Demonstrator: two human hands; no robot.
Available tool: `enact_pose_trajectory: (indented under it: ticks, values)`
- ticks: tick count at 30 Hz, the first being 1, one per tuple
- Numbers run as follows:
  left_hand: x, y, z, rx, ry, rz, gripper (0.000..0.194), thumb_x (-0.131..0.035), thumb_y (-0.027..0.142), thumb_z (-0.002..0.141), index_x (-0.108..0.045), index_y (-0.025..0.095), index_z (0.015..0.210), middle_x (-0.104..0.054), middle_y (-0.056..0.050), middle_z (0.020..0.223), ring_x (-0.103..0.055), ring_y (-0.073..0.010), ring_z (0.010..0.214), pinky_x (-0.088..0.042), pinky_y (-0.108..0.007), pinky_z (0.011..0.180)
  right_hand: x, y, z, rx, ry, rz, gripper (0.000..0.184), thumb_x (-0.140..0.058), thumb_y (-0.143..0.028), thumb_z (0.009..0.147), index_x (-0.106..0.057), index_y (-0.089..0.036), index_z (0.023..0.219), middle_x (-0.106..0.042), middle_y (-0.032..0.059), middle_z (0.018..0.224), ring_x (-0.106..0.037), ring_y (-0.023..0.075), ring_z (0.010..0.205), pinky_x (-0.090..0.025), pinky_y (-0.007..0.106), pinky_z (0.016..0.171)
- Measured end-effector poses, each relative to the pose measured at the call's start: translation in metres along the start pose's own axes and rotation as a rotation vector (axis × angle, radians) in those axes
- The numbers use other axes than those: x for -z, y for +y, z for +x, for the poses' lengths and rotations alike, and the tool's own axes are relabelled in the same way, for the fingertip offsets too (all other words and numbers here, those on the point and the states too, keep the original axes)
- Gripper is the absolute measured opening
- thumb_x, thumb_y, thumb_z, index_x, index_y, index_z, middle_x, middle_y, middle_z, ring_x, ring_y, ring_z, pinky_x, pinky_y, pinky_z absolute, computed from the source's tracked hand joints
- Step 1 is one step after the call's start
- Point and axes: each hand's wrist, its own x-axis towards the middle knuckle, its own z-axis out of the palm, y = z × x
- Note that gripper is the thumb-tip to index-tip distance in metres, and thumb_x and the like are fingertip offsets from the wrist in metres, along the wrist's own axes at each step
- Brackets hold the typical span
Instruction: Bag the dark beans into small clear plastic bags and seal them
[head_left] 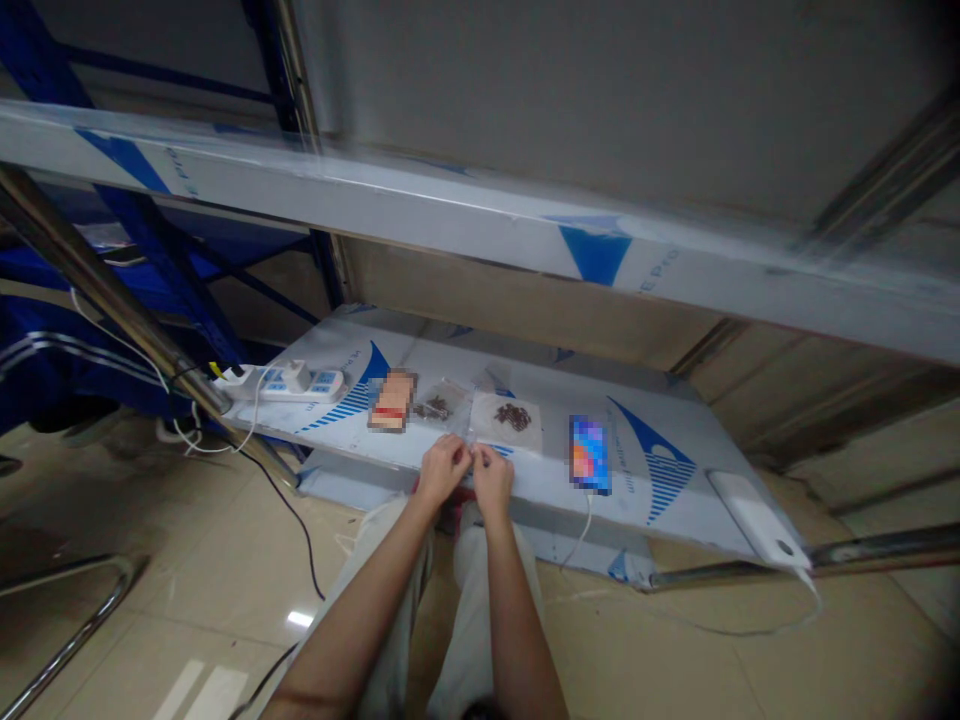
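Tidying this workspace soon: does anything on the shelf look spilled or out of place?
Loose dark brown bits sit heaped on an open square of white paper, unbagged, unlike those inside the clear plastic bag beside it.

The person wears loose, off-white trousers (480, 610) that fall in soft folds over both legs. The forearms (360, 620), left hand (442, 470) and right hand (492, 478) are bare. A small dark-red patch (450, 512) shows at the lap, too unclear to identify.
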Motion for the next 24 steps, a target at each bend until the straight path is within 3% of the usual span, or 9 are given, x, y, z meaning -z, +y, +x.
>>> enact_pose_trajectory:
  ticks: [4, 6, 9, 11, 15, 24]
  values:
    - [0.005, -0.001, 0.001, -0.011, 0.021, 0.101, 0.014, -0.041, 0.020, 0.076, -0.049, 0.017, 0.065, -0.050, -0.003, 0.068, -0.048, -0.0162, 0.074, -0.038, -0.029, 0.068, 0.000, 0.007, 0.004, -0.077, 0.029, 0.026, 0.025, -0.043, -0.035, 0.076, -0.065, -0.022, 0.076, -0.068, 0.0036, 0.068, -0.061, 0.0169, 0.063, -0.044, 0.025, 0.062]
    - [0.008, 0.001, 0.002, -0.049, 0.012, 0.136, 0.008, -0.045, 0.021, 0.072, -0.052, 0.017, 0.074, -0.053, -0.006, 0.083, -0.047, -0.0202, 0.086, -0.038, -0.035, 0.077, -0.001, 0.010, 0.005, -0.080, 0.020, 0.099, 0.025, -0.044, -0.036, 0.075, -0.064, -0.021, 0.075, -0.067, 0.0034, 0.068, -0.061, 0.0167, 0.063, -0.045, 0.025, 0.061]
    - [0.012, 0.005, 0.005, -0.143, -0.005, 0.128, 0.038, -0.050, 0.024, 0.067, -0.046, 0.015, 0.104, -0.044, -0.011, 0.116, -0.037, -0.0254, 0.110, -0.026, -0.045, 0.095, -0.002, 0.012, 0.006, -0.083, 0.000, 0.212, 0.025, -0.045, -0.036, 0.075, -0.063, -0.020, 0.074, -0.067, 0.0035, 0.070, -0.061, 0.0164, 0.062, -0.046, 0.026, 0.060]
    - [0.013, 0.008, 0.008, -0.253, -0.101, 0.095, 0.053, -0.049, 0.024, 0.068, -0.035, 0.015, 0.119, -0.038, -0.010, 0.125, -0.030, -0.0243, 0.118, -0.014, -0.047, 0.102, -0.001, 0.014, 0.006, -0.093, -0.011, 0.272, 0.024, -0.046, -0.037, 0.074, -0.063, -0.020, 0.074, -0.067, 0.0035, 0.069, -0.062, 0.0164, 0.062, -0.047, 0.026, 0.060]
    - [0.010, 0.011, 0.015, -0.348, -0.236, 0.063, 0.061, -0.051, 0.031, 0.070, -0.029, 0.017, 0.125, -0.044, -0.009, 0.121, -0.034, -0.0227, 0.116, -0.003, -0.047, 0.104, 0.004, 0.018, 0.008, -0.129, -0.007, 0.345, 0.025, -0.048, -0.038, 0.072, -0.063, -0.018, 0.075, -0.067, 0.0041, 0.069, -0.062, 0.0165, 0.061, -0.048, 0.026, 0.059]
    - [-0.011, 0.007, 0.029, -0.295, -0.154, 0.029, 0.052, -0.054, 0.045, 0.070, -0.044, 0.021, 0.114, -0.053, -0.005, 0.105, -0.044, -0.0196, 0.104, -0.016, -0.041, 0.101, 0.013, 0.030, 0.019, -0.225, -0.023, 0.489, 0.038, -0.041, -0.045, 0.076, -0.062, -0.014, 0.082, -0.067, 0.0066, 0.072, -0.061, 0.0167, 0.058, -0.047, 0.025, 0.053]
